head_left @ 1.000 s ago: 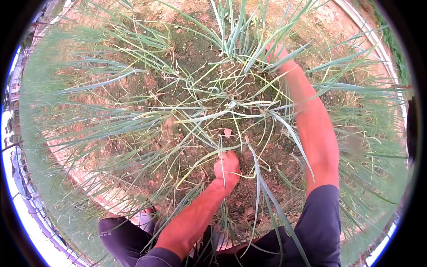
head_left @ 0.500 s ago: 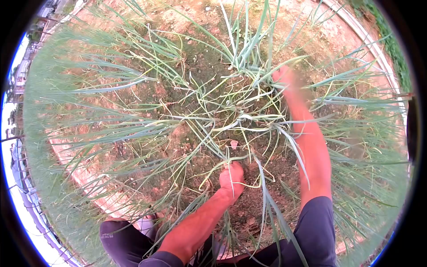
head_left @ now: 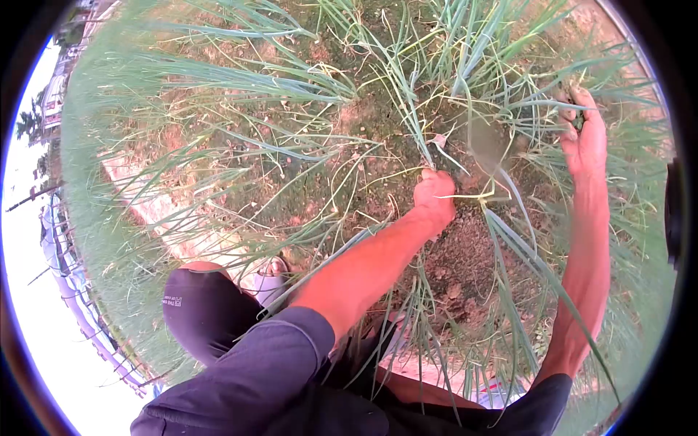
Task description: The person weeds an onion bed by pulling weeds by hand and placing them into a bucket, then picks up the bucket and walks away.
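Note:
My left hand (head_left: 435, 195) is closed around the base of a green onion plant (head_left: 413, 116), low over the soil, with the long leaves rising from the fist. Farther right, my right hand (head_left: 582, 131) is among more onion leaves, its fingers curled and spread apart with some greenery between them; whether it grips any is unclear. Between the hands, a small pinkish piece (head_left: 439, 140) lies on the ground. Another onion plant (head_left: 488, 203) with long drooping leaves stands just right of my left hand.
Brown soil (head_left: 454, 265) shows below the left hand. Dense onion rows (head_left: 247, 80) spread at left and top. A bare foot in a sandal (head_left: 272, 275) and a dark-clothed knee (head_left: 207, 309) are at lower left. A pale edging runs along the upper right.
My right hand has moved right, away from the upper onion clump, and its fingers have opened. My left hand stays closed at a plant base. The view has shifted and turned.

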A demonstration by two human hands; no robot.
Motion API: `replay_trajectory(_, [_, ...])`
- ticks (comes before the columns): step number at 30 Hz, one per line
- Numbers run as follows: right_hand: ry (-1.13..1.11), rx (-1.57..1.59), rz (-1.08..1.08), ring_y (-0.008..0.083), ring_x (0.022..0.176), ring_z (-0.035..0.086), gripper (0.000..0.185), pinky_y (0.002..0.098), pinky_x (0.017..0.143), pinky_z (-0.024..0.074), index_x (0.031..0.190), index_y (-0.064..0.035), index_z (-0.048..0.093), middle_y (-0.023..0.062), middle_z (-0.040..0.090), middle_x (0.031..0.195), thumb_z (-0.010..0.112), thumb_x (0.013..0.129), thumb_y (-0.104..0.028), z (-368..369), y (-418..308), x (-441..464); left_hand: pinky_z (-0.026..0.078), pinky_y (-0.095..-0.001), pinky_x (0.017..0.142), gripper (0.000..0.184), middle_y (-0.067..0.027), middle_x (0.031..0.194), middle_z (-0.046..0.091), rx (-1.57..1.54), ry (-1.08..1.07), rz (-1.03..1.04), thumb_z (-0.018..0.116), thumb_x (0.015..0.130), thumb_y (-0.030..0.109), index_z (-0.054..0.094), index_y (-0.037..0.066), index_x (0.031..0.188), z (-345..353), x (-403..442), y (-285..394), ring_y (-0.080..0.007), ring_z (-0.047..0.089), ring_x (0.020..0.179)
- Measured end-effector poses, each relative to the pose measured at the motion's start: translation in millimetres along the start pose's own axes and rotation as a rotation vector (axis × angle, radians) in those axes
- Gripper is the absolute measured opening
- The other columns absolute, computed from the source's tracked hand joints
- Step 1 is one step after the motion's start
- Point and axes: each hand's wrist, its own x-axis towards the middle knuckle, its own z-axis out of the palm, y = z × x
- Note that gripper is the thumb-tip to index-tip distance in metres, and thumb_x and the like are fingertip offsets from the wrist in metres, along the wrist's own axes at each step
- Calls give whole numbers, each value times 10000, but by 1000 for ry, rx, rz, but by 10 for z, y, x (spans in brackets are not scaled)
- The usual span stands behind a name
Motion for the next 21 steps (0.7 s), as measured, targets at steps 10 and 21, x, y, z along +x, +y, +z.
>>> replay_trajectory(10, [72,54,-9,41,601,471,168,149,379,342,1082,-43,512,65,546,881,528,918,-71,-81,-119,-1499,566,-286,544,122,-130,784,636,-1014,-241,-67,625,878,59,587,-36,944,-400,-50,-441,-175,630,633])
replay_trajectory(21, [30,264,-6,83,577,463,143,171,364,368,1040,-48,520,82,519,869,537,899,-56,73,-166,-1654,523,-445,837,386,-255,1042,639,-145,41,182,682,746,268,662,-6,1017,-1320,634,-931,-420,597,1054])
